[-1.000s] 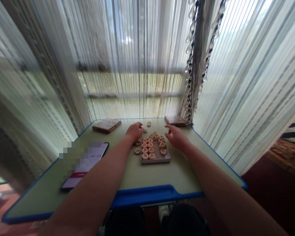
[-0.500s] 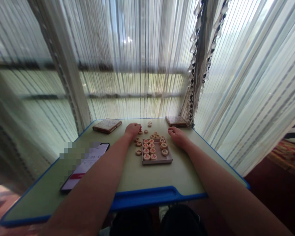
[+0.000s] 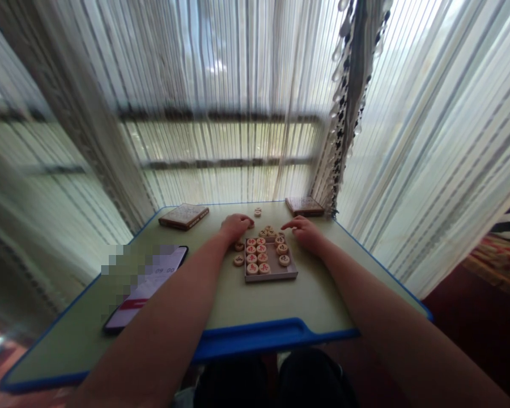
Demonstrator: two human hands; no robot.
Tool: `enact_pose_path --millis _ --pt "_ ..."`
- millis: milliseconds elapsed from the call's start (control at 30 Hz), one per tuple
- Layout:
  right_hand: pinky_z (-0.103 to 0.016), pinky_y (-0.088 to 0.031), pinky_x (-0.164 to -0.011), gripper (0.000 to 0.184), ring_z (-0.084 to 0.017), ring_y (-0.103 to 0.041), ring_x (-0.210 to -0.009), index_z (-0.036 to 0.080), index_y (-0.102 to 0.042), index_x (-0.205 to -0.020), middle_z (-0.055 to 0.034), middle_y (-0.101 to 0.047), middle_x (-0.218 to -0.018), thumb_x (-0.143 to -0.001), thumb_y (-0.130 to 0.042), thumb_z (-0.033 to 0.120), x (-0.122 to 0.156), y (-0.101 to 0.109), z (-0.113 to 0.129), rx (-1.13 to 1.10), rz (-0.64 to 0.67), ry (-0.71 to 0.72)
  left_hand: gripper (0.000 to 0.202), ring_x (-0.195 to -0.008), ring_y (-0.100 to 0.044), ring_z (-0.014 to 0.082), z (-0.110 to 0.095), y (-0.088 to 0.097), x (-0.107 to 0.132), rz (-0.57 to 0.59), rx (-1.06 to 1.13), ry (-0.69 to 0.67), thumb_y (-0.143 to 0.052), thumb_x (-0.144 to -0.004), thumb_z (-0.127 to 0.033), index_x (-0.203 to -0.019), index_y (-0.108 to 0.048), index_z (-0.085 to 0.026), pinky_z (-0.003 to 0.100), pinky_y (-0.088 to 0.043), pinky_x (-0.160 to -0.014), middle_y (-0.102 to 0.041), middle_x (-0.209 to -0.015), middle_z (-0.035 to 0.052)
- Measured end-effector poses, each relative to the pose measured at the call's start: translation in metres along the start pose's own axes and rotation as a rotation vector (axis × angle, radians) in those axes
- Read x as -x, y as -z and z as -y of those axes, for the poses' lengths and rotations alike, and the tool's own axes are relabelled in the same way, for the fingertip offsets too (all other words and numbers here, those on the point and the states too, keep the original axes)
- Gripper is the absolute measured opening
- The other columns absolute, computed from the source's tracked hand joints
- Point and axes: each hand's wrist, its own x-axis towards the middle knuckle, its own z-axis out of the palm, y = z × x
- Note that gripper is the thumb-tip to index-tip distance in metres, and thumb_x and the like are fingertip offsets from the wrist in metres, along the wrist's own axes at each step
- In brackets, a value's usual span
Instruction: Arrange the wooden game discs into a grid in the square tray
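Two columns of round wooden pieces (image 3: 256, 255) lie face up in the left half of a shallow tray (image 3: 272, 276). A few more sit apart from them in its right half. Each piece bears a red character, but these are too small for us to read. The tray stands in the middle of the green counter (image 3: 255, 306), which has a blue rim.

Just beyond the tray's far wall, between our hands, is a small heap of loose pieces (image 3: 267, 232). Two single discs (image 3: 238, 253) lie on the counter just beside the tray's left wall, and a pair of discs (image 3: 257, 212) rests further off toward the window.

Our left hand (image 3: 234, 226) lies on the counter at the tray's far left corner, knuckles up and fingers curled down toward the heap. We cannot tell whether its grip has closed on a piece, since the fingertips hide whatever is beneath them. Our right hand (image 3: 308, 231) rests at the tray's far right corner. Its fingers stretch leftward toward the heap, and its grip is loose and spread, with nothing seen in it.

A phone (image 3: 153, 280) lies flat on the near left of the counter. Its lit screen shows pale digits and a red bar, both too blurred to read, and part of it is pixelated. Two flat patterned boxes lie at the far edge, the left box (image 3: 183, 216) well apart from the right box (image 3: 305, 205), and any print on their lids is illegible. Striped sheer curtains (image 3: 429, 141) hang close around the counter
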Motion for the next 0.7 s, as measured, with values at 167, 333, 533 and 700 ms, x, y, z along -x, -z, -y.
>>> enact_pose_path --millis 167,333,533,700 --pt "-0.023 -0.040 -0.083 0.041 -0.013 -0.052 -0.079 0.019 -0.071 -0.082 -0.0038 -0.052 -0.084 -0.064 -0.040 0.001 -0.0004 -0.0008 0.0003 0.002 0.029 0.041 0.030 -0.090 -0.057 0.0183 -0.0023 0.0014 0.0010 0.018 -0.080 -0.033 -0.045 -0.072 -0.031 -0.090 -0.068 -0.026 0.026 -0.043 -0.076 -0.066 -0.096 0.0010" --pt "-0.023 -0.040 -0.078 0.028 -0.013 -0.053 -0.076 0.017 -0.071 -0.081 -0.0043 -0.055 -0.082 -0.072 -0.045 0.013 0.0013 0.0023 0.0030 0.091 -0.005 -0.003 0.034 -0.095 -0.056 0.0208 -0.0046 0.0003 0.0026 0.032 -0.162 -0.075 -0.047 -0.072 -0.043 -0.096 -0.065 -0.029 0.030 -0.042 -0.079 -0.064 -0.104 0.0021" --pt "-0.025 -0.040 -0.072 0.025 -0.015 -0.053 -0.077 0.013 -0.065 -0.085 -0.0062 -0.059 -0.081 -0.073 -0.054 0.033 0.0016 0.0024 0.0030 0.166 -0.016 -0.054 0.032 -0.091 -0.057 0.0178 -0.0022 -0.0009 0.0033 0.031 -0.144 -0.075 -0.049 -0.072 -0.039 -0.096 -0.065 -0.027 0.025 -0.043 -0.076 -0.065 -0.100 0.0014" --pt "-0.026 -0.040 -0.073 0.023 -0.016 -0.053 -0.080 0.015 -0.063 -0.083 -0.0065 -0.060 -0.083 -0.072 -0.056 0.034 0.0019 0.0018 0.0018 0.202 0.002 -0.079 0.030 -0.091 -0.057 0.0182 -0.0017 -0.0020 0.0030 0.002 -0.158 -0.074 -0.049 -0.072 -0.038 -0.095 -0.066 -0.027 0.026 -0.043 -0.076 -0.065 -0.098 0.0018"
